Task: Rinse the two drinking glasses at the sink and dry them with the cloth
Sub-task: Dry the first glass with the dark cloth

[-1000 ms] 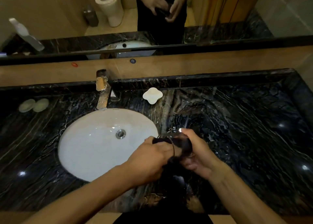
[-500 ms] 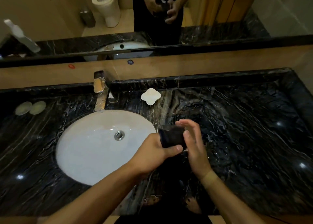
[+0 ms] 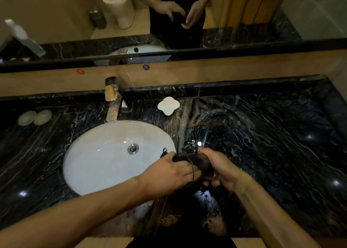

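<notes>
Glass (image 3: 203, 166): held sideways over the tabletop (image 3: 272, 144), just right of the sink (image 3: 105, 159).
Cloth (image 3: 181, 157): dark, pushed into the glass mouth.
Left hand (image 3: 169, 174): fingers closed on the cloth.
Right hand (image 3: 221, 168): fingers wrapped around the glass.
Second glass: cannot tell.
</notes>
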